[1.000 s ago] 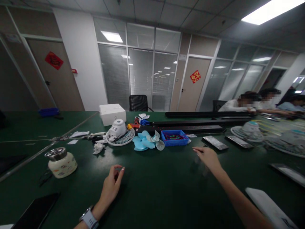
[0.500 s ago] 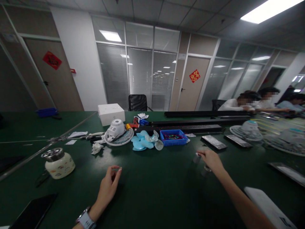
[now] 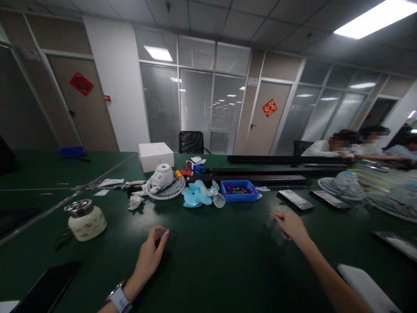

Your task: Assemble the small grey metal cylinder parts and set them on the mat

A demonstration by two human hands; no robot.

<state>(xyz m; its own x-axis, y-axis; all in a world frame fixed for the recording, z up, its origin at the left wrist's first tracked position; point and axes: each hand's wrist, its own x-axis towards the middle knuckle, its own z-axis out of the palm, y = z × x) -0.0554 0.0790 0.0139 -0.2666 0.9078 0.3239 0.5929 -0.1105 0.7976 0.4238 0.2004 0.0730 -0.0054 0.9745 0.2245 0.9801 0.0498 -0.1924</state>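
Observation:
My left hand (image 3: pixel 152 251) rests above the green table (image 3: pixel 208 261) at the lower left, fingers loosely curved, thumb and forefinger apart, nothing between them. At the right, my right hand (image 3: pixel 292 225) has its thumb and fingertips pinched at the top of a small, clear or metallic cylinder (image 3: pixel 270 221). A second small cylinder (image 3: pixel 284 238) stands beneath that hand, partly covered by it. Blur hides the finer detail of both cylinders. Light blue fan blades (image 3: pixel 199 194) and a blue tray (image 3: pixel 240 191) with coloured wires lie beyond my hands.
A cream jar (image 3: pixel 87 224) and a black tablet (image 3: pixel 48 287) are at the left. Further back are a white fan part (image 3: pixel 163 178), a white box (image 3: pixel 156 157) and long black rails (image 3: pixel 260 179). Metal drives (image 3: pixel 296 199) and a white slab (image 3: pixel 366 287) lie right. People sit far right.
The view has shifted slightly, so the scene appears a little further right. My right hand stays pinched at the small cylinder; my left hand keeps its pose.

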